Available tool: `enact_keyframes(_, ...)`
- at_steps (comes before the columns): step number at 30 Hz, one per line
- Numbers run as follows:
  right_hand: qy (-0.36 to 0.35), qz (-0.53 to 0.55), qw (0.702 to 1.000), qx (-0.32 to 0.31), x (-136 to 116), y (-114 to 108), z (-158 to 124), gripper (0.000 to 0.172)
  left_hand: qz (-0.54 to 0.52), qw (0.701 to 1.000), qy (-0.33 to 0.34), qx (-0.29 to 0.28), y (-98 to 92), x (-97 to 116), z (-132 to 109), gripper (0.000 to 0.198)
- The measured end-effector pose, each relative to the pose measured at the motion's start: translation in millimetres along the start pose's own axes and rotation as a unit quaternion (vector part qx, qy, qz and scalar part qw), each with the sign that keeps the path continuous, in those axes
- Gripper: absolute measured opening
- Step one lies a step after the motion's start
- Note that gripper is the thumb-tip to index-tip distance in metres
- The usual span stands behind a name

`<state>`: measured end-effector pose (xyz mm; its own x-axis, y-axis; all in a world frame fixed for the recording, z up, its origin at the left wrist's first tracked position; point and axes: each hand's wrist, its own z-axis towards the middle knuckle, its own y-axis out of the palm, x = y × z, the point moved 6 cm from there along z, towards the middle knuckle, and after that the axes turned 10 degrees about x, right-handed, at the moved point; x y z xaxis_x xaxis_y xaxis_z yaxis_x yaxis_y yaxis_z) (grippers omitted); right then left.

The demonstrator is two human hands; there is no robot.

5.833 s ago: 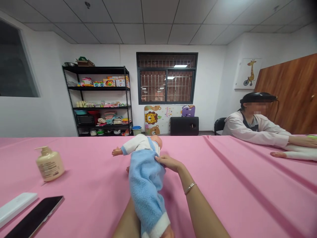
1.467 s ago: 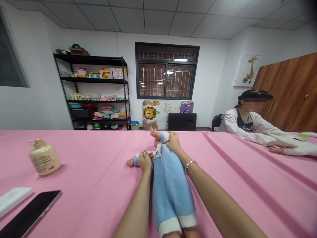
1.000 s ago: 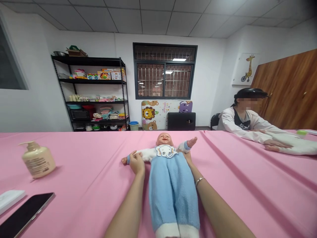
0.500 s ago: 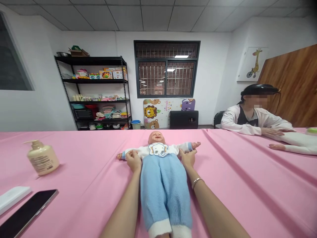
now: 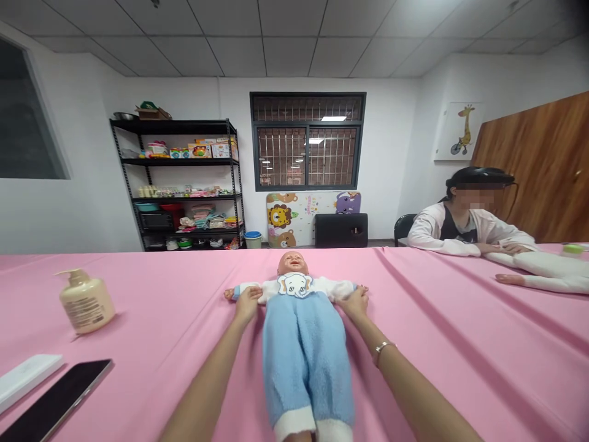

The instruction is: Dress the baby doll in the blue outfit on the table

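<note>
A baby doll [image 5: 301, 344] lies on its back on the pink cloth [image 5: 161, 393], its head away from me and both arms stretched sideways. It wears fuzzy blue trousers with white cuffs, a white top with blue cuffs, and an elephant-face patch [image 5: 294, 285] on the chest. My left hand [image 5: 249, 302] is closed around the sleeve of the doll's arm on the left, just inside the blue cuff. Around the other sleeve, near its cuff, my right hand [image 5: 356, 303] is closed; its fingers are partly hidden. A bracelet [image 5: 383, 350] circles my right wrist.
On the left stand a pump bottle [image 5: 87, 304], a white flat case [image 5: 30, 377] and a phone [image 5: 59, 399]. At the right, a person in a headset [image 5: 469, 224] sits by another doll [image 5: 547, 273]. A black shelf rack [image 5: 184, 199] stands behind.
Both my hands have slid outward along the doll's sleeves towards the cuffs. The doll's arm on the right sits a little lower. The view has tilted up slightly.
</note>
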<state>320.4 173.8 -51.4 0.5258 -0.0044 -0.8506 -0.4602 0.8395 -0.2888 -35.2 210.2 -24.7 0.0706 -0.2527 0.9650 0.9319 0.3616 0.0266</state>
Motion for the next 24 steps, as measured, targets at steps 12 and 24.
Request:
enact_keyframes(12,0.022,0.229,0.847,-0.478,-52.9,-7.4,-60.6,0.047,0.04,0.958,0.12,-0.256,14.1,26.8,-55.5,0.022)
enact_keyframes(24,-0.073,0.185,0.951,-0.238,-80.9,-22.5,-22.7,0.042,0.197,0.96,0.174,-0.095,-1.5,32.7,-21.9,0.009)
